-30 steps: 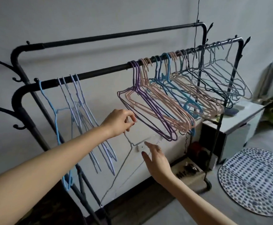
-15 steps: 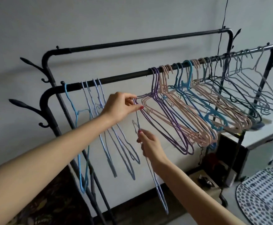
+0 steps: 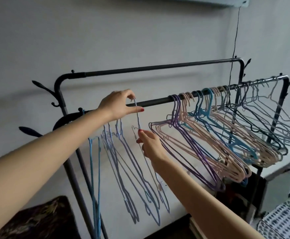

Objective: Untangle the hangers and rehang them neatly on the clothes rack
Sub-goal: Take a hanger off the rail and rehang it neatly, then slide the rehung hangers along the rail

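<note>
Since a moment ago we have lifted the pale wire hanger (image 3: 138,120) up to the front rail (image 3: 155,102), its hook now at the bar.

Nearest us, our right hand (image 3: 150,144) pinches the hanger's thin shoulder just below the neck, fingers narrow around the wire. Above it, our left hand (image 3: 119,105) grips the curved hook between thumb and fingertips, right against the rail. The hanger hangs edge-on, long axis nearly vertical, hook up and body trailing down. Just left, slim lilac hangers (image 3: 132,169) and a blue hanger (image 3: 94,169) dangle. To the right, purple hangers (image 3: 189,149), then pink hangers (image 3: 227,152) fan out in coated wire along the black tubular clothes rack (image 3: 158,67).
</note>
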